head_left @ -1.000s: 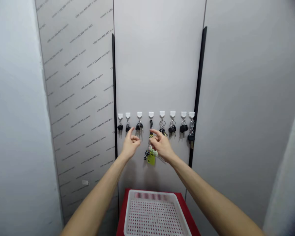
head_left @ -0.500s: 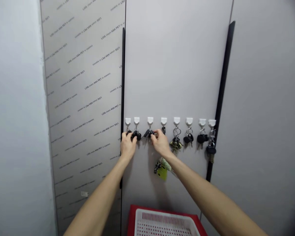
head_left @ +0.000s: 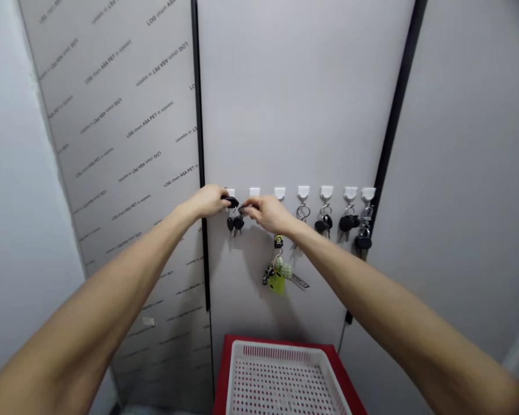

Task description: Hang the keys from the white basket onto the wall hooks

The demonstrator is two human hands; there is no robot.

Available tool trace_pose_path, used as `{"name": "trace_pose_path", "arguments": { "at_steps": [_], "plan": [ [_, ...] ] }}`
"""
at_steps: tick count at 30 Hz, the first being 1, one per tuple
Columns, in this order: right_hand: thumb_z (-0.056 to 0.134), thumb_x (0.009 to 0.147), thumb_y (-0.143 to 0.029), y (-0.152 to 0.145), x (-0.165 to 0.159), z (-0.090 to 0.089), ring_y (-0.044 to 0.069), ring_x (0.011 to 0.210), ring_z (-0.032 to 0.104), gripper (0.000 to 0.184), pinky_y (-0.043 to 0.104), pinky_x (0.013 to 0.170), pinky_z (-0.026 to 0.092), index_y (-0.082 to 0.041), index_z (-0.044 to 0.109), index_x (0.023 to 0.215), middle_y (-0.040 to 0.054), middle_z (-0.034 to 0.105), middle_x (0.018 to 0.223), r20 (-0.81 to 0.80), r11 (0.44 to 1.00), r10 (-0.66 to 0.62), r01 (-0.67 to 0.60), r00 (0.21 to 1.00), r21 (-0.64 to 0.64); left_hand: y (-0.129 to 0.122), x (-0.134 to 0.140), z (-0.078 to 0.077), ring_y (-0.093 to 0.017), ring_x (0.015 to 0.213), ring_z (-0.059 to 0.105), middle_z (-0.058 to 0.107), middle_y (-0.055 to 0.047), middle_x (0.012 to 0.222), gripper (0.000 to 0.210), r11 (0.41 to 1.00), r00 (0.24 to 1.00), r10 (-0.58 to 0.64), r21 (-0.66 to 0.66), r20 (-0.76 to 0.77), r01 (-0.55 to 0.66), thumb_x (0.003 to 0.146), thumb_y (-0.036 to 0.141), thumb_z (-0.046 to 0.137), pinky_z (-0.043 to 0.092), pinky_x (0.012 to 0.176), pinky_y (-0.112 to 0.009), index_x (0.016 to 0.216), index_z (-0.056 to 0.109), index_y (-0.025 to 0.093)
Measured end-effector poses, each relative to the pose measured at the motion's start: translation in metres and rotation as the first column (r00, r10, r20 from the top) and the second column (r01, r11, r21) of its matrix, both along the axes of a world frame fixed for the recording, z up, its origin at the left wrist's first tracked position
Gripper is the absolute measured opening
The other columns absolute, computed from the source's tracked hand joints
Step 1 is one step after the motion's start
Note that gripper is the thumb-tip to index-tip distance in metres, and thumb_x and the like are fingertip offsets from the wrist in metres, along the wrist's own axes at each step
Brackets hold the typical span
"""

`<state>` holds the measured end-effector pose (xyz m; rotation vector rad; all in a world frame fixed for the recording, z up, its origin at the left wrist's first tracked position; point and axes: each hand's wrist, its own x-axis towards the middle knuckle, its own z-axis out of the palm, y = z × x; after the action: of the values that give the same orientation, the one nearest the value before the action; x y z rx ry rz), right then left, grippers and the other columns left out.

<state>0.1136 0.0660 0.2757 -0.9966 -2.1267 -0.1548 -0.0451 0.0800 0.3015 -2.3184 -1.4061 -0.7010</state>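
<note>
My left hand [head_left: 211, 200] is closed around a black-headed key [head_left: 230, 202], at the leftmost white hook in view [head_left: 230, 192]. My right hand [head_left: 263, 212] pinches a small dark key [head_left: 242, 210] between thumb and fingers, left of and below the second white hook [head_left: 254, 191]. Just under both hands, black-headed keys [head_left: 236, 223] dangle close to the panel. Whether they are linked to what my fingers hold, I cannot tell. A colourful keychain with a yellow-green tag [head_left: 277, 282] hangs below my right wrist, its upper part hidden.
Farther right, key bunches [head_left: 323, 225] hang from white hooks on the pale panel [head_left: 303, 104]. Long black handles [head_left: 201, 173] edge this panel. Below stands a white perforated basket [head_left: 281, 383] on a red surface [head_left: 222, 369]. A panel with printed lettering [head_left: 125, 144] is at left.
The view has shifted and come closer. My right hand has moved left from the third hook's keys toward my left hand. My left hand has risen to hook height, a black-headed key in its fingers.
</note>
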Motion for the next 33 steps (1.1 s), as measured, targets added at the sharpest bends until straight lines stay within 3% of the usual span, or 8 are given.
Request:
{"name": "trace_pose_path", "arguments": {
  "at_steps": [3,8,12,15,19,22,27,33],
  "plan": [
    [0.042,0.067,-0.023,-0.017,0.02,-0.043,0.01,0.057,0.05,0.019,0.021,0.055,0.035,-0.016,0.058,0.074,0.0022,0.059,0.065,0.118,0.987,0.103,-0.087,0.988,-0.136,-0.008,0.004,-0.014,-0.012,0.06,0.046,0.053,-0.001,0.064,0.024,0.995,0.996,-0.085,-0.043,0.004,0.085,0.066,0.031,0.039,0.033,0.054,-0.021,0.073,0.056,0.017],
    [0.039,0.067,-0.021,-0.047,0.055,-0.148,0.009,0.054,0.05,0.021,0.018,0.05,0.034,-0.015,0.059,0.073,0.0028,0.06,0.065,0.187,0.883,0.181,-0.076,0.965,-0.464,-0.033,0.009,-0.054,-0.012,0.069,0.045,0.049,-0.003,0.076,0.025,0.99,0.966,-0.142,0.036,0.216,0.137,0.069,0.03,0.036,0.035,0.062,-0.023,0.079,0.053,0.015],
    [0.039,0.065,-0.017,-0.066,0.072,-0.215,0.01,0.057,0.051,0.023,0.017,0.05,0.034,-0.015,0.059,0.076,0.0029,0.061,0.068,0.225,0.786,0.141,0.029,0.964,-0.617,-0.057,0.026,-0.112,-0.011,0.071,0.045,0.051,-0.001,0.074,0.021,0.878,0.925,-0.287,-0.317,0.25,0.359,0.069,0.026,0.037,0.035,0.065,-0.021,0.077,0.053,0.016],
    [0.041,0.063,-0.018,-0.069,0.082,-0.222,0.011,0.058,0.051,0.021,0.018,0.051,0.035,-0.016,0.059,0.073,0.0021,0.061,0.066,0.203,0.763,0.13,0.033,0.971,-0.645,-0.079,0.043,-0.18,-0.011,0.074,0.045,0.052,0.0,0.077,0.018,0.74,0.914,-0.342,-0.538,0.217,0.404,0.067,0.021,0.04,0.035,0.067,-0.021,0.077,0.053,0.018],
    [0.04,0.067,-0.024,-0.057,0.095,-0.166,0.012,0.068,0.051,0.025,0.022,0.062,0.038,-0.014,0.055,0.084,0.005,0.058,0.079,-0.114,0.916,-0.093,0.04,0.989,-0.398,-0.092,0.058,-0.24,-0.011,0.076,0.046,0.053,0.0,0.08,0.017,0.641,0.923,-0.326,-0.67,0.203,0.374,0.062,0.016,0.043,0.036,0.069,-0.022,0.076,0.053,0.019],
    [0.039,0.068,-0.031,-0.043,0.104,-0.107,0.013,0.072,0.05,0.033,0.024,0.065,0.038,-0.012,0.049,0.094,0.0083,0.055,0.088,-0.433,0.966,-0.253,0.206,0.865,-0.153,-0.079,0.069,-0.224,-0.013,0.083,0.045,0.052,-0.002,0.09,0.028,0.702,0.901,-0.285,-0.569,0.327,0.428,0.06,0.016,0.046,0.034,0.075,-0.025,0.088,0.049,0.019],
    [0.039,0.066,-0.035,-0.01,0.107,-0.058,0.012,0.059,0.051,0.036,0.025,0.06,0.039,-0.011,0.052,0.09,0.0064,0.058,0.074,-0.562,0.925,-0.37,0.348,0.74,-0.151,-0.031,0.11,-0.139,-0.015,0.088,0.045,0.048,-0.008,0.099,0.036,0.927,0.679,-0.167,-0.12,0.715,0.354,0.065,0.026,0.044,0.034,0.075,-0.027,0.098,0.042,0.014],
    [0.035,0.066,-0.031,0.011,0.103,-0.038,0.009,0.045,0.045,0.026,0.02,0.047,0.034,-0.014,0.053,0.059,-0.0014,0.05,0.048,-0.584,0.941,-0.331,0.305,0.741,-0.145,0.001,0.144,-0.089,-0.009,0.047,0.046,0.048,0.001,0.05,0.016,0.88,0.472,-0.072,-0.166,0.879,0.444,0.066,0.022,0.039,0.037,0.05,-0.022,0.064,0.051,0.012]
  ]
}}
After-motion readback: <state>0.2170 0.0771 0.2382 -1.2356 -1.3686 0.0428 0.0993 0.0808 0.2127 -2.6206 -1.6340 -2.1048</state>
